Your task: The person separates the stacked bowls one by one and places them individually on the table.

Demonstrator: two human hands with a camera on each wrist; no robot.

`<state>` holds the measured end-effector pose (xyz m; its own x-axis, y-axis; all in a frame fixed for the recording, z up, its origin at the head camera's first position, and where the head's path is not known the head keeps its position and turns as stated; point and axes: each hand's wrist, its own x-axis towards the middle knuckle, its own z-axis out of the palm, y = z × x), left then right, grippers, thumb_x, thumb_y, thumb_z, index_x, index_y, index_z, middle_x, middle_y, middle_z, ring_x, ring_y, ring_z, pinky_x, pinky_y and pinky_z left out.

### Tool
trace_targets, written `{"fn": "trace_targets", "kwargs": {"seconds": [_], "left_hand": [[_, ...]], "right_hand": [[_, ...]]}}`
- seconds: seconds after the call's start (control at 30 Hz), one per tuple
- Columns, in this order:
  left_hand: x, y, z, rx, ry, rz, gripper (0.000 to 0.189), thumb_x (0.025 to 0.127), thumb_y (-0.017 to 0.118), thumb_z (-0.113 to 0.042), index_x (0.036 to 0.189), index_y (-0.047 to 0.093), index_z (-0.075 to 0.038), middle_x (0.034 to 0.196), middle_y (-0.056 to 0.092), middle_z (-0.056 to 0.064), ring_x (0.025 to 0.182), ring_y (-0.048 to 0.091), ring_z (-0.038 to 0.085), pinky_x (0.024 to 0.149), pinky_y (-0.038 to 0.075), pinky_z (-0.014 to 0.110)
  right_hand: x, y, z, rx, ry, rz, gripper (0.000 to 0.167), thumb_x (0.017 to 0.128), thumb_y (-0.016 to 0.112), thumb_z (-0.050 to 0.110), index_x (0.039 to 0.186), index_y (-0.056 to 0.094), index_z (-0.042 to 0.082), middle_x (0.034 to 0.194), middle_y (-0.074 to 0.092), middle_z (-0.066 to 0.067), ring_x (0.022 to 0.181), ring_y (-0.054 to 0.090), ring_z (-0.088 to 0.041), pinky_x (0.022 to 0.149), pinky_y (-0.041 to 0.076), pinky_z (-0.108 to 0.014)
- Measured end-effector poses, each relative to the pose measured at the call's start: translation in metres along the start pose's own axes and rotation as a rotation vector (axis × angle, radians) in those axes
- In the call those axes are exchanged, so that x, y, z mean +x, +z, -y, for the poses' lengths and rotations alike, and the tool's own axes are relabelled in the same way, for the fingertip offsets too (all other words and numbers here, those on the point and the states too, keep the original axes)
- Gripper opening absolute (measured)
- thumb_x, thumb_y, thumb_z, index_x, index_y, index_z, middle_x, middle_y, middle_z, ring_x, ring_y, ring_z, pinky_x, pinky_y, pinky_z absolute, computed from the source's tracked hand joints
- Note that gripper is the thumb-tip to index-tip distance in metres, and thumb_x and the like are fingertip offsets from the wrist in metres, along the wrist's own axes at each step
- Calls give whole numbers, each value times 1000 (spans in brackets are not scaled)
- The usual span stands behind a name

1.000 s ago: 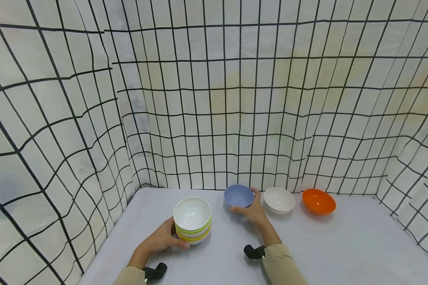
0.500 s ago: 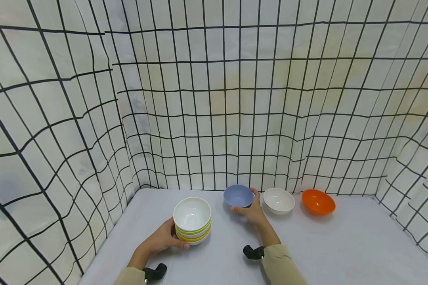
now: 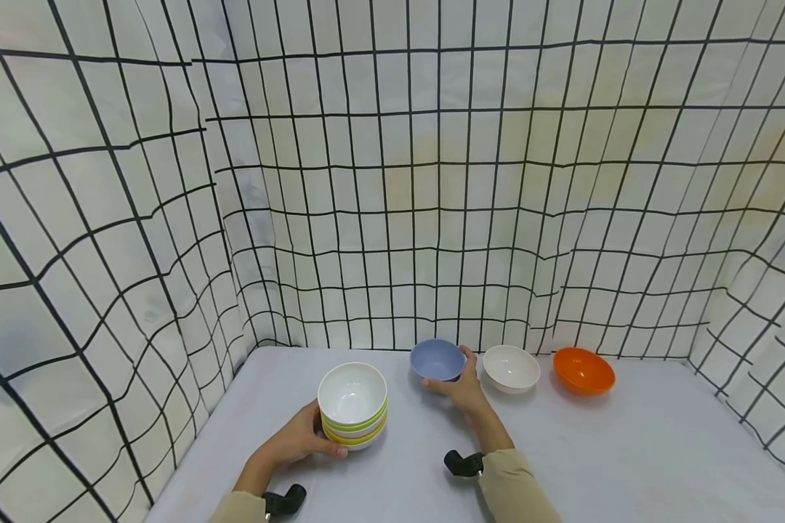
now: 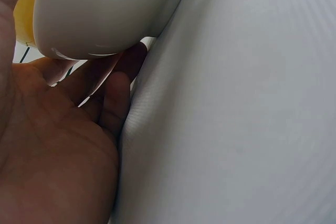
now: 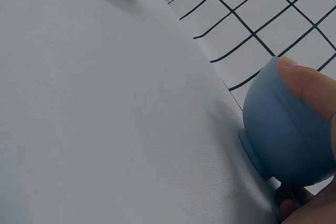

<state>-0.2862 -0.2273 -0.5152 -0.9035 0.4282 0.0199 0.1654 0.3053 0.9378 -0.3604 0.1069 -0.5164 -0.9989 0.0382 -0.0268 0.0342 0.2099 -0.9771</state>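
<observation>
A stack of several bowls (image 3: 352, 394), white at the top with green, white and yellow ones beneath, stands on the table. My left hand (image 3: 299, 436) grips this stack from its left side, thumb in front and fingers curving behind. In the left wrist view, the white bottom bowl (image 4: 105, 14) sits against the fingers. Near the table's back edge is a blue bowl (image 3: 437, 359). My right hand (image 3: 464, 385) holds it from the right, its thumb along the near side. The right wrist view has the blue bowl (image 5: 289, 129) upright, its foot at the cloth.
To the right of the blue bowl stand a white bowl (image 3: 512, 368) and then an orange bowl (image 3: 584, 370), both along the back edge. A white cloth (image 3: 628, 450) covers the table. Black-lined netting (image 3: 392, 218) over white sheeting closes off the back and sides.
</observation>
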Motion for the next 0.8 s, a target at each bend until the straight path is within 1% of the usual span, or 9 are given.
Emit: {"fn": "trace_targets", "kwargs": {"seconds": [0.1, 0.27, 0.47, 0.57, 0.73, 0.8], "left_hand": [[-1, 0, 0, -3, 1, -1, 105, 71, 94, -18, 157, 33, -9, 153, 50, 12, 144, 44, 35, 123, 29, 60], [-2, 1, -2, 3, 3, 3, 105, 72, 93, -18, 157, 32, -8, 154, 50, 13, 145, 43, 35, 123, 29, 61], [-1, 1, -2, -4, -26, -7, 105, 72, 94, -17, 157, 33, -10, 154, 50, 10, 145, 44, 32, 124, 29, 58], [-1, 0, -2, -14, -24, -4, 105, 72, 93, -17, 157, 32, -10, 154, 49, 12, 145, 43, 35, 123, 29, 59], [0, 1, -1, -51, -27, 3, 106, 71, 94, -16, 157, 32, -10, 155, 48, 11, 149, 38, 37, 125, 24, 60], [0, 0, -1, -44, -17, 6, 106, 72, 94, -16, 157, 31, -10, 156, 47, 12, 149, 37, 38, 125, 24, 61]], "right_hand": [[1, 0, -1, -6, 7, -2, 121, 73, 93, 23, 161, 9, 19, 161, 26, -33, 145, 33, -53, 118, 31, -67], [0, 0, -1, -5, 16, -1, 121, 73, 94, 25, 161, 10, 20, 160, 26, -34, 145, 33, -53, 117, 32, -66], [-1, 0, -1, -10, 19, -1, 121, 73, 93, 26, 161, 9, 20, 159, 27, -34, 145, 33, -54, 117, 33, -67], [-1, 0, -2, 1, 12, 2, 121, 74, 93, 24, 161, 8, 20, 160, 26, -34, 145, 33, -54, 117, 32, -67], [-1, 0, -3, 25, -4, 4, 121, 74, 92, 22, 161, 8, 19, 160, 25, -34, 145, 33, -53, 118, 32, -67], [-1, 0, -3, 34, -7, 0, 120, 74, 92, 22, 161, 9, 19, 160, 25, -33, 145, 33, -53, 118, 32, -66]]}}
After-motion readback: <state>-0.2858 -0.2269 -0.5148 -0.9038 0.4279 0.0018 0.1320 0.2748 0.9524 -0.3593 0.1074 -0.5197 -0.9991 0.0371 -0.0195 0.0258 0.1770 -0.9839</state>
